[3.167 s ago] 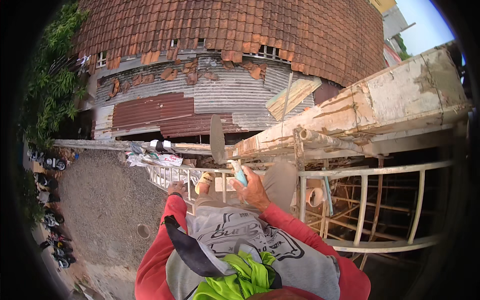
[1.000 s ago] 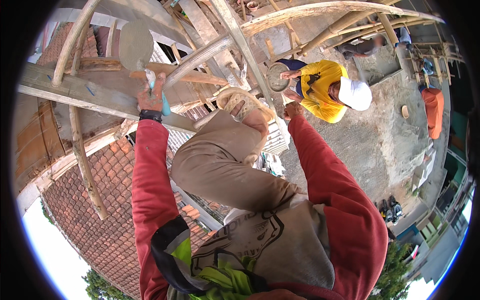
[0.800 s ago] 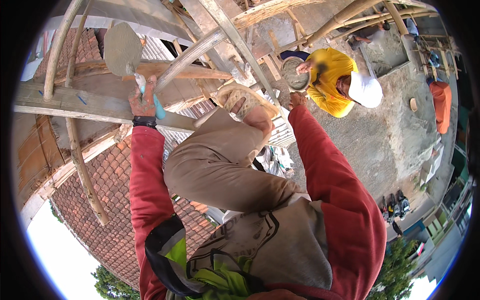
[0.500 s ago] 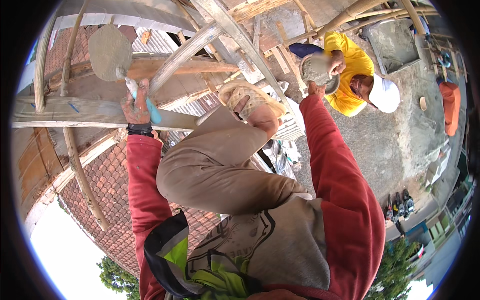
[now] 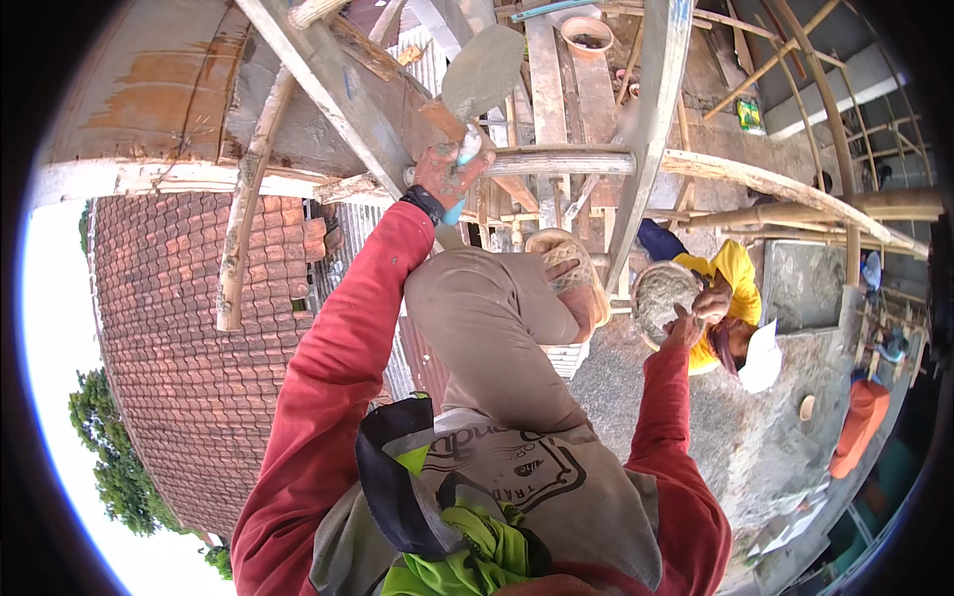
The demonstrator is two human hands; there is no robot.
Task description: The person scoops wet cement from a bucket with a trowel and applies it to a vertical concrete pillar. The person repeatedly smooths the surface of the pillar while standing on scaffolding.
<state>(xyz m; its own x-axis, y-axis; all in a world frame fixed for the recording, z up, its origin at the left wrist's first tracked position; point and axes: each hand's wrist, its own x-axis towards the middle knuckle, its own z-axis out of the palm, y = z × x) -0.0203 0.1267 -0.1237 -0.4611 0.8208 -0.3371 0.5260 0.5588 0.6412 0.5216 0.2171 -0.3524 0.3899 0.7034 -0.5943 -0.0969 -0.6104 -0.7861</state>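
My left hand (image 5: pixel 447 181), wearing a dark wristband, is closed round the teal and white handle of a trowel (image 5: pixel 484 72). The trowel's broad, mortar-grey blade points away from me, above a wooden scaffold rung (image 5: pixel 561 161). Low at the right, my right hand (image 5: pixel 682 330) grips the near rim of a round bucket (image 5: pixel 664 295) holding grey mortar. A co-worker in a yellow shirt (image 5: pixel 737 270) and white cap stands below, with a hand (image 5: pixel 713 298) on the bucket's right side. My sandalled foot (image 5: pixel 568 278) rests on the scaffold between my hands.
A pale upright beam (image 5: pixel 651 109) stands between my hands. Long bamboo poles (image 5: pixel 795 187) cross to the right. Left lies a tiled roof (image 5: pixel 199 368), with a hanging pole (image 5: pixel 253 209) beside it. Farther off are an orange pot (image 5: pixel 587 36) and a mortar trough (image 5: pixel 803 286).
My view has turned. The trowel and my left hand now appear farther right, while the bucket appears lower. Both my right hand and the co-worker's remain on the bucket.
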